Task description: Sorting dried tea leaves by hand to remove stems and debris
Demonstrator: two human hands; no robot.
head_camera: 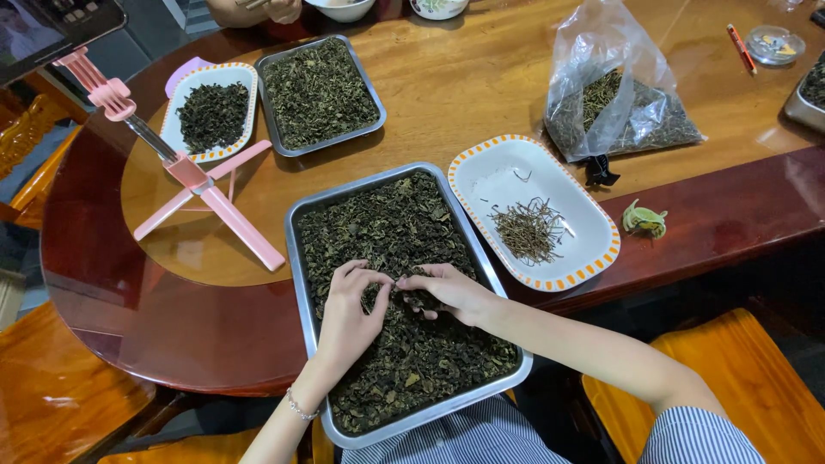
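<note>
Left hand [348,314] and right hand [447,290] pinch crinkled dark dried leaves [387,232] in a rectangular steel tray [296,258]

A clear plastic bag [612,90] of dried stems, its neck crumpled and open, lies on the tabletop [481,77] toward its far right. A dark screen [47,30] stands off the tabletop's far left corner.

Pink phone stand [202,185], clear plastic bag [614,86], 2 orange-rimmed white dishes [593,228] [242,79], red pen [741,48].
</note>
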